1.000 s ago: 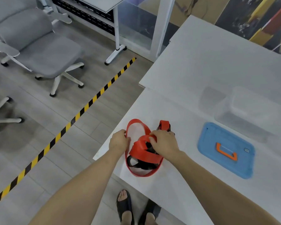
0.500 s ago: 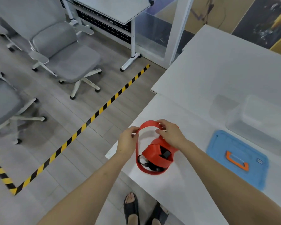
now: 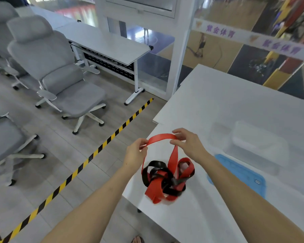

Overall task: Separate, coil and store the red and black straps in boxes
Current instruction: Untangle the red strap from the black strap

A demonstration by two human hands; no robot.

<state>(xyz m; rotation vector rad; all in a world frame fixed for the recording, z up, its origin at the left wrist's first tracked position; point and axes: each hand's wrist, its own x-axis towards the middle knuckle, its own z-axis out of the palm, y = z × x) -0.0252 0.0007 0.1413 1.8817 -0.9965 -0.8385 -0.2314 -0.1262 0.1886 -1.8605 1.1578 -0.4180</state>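
A red strap (image 3: 162, 138) and a black strap (image 3: 156, 165) hang tangled in one bundle just above the near corner of the white table (image 3: 226, 102). My left hand (image 3: 136, 154) pinches the left end of the raised red loop. My right hand (image 3: 188, 143) pinches the same loop at its right end. The knotted mass dangles below both hands. A clear plastic box (image 3: 258, 146) stands on the table to the right. A blue lid (image 3: 239, 174) with a partly hidden handle lies in front of it.
The table's left edge drops to a grey floor with a yellow-black tape line (image 3: 95, 153). Grey office chairs (image 3: 60, 76) and a long white desk (image 3: 109, 44) stand to the left. A glass wall runs behind the table.
Both hands have lifted the red loop higher, pulling the tangled bundle up off the table. The black strap now shows in the hanging knot. The view has tilted upward.
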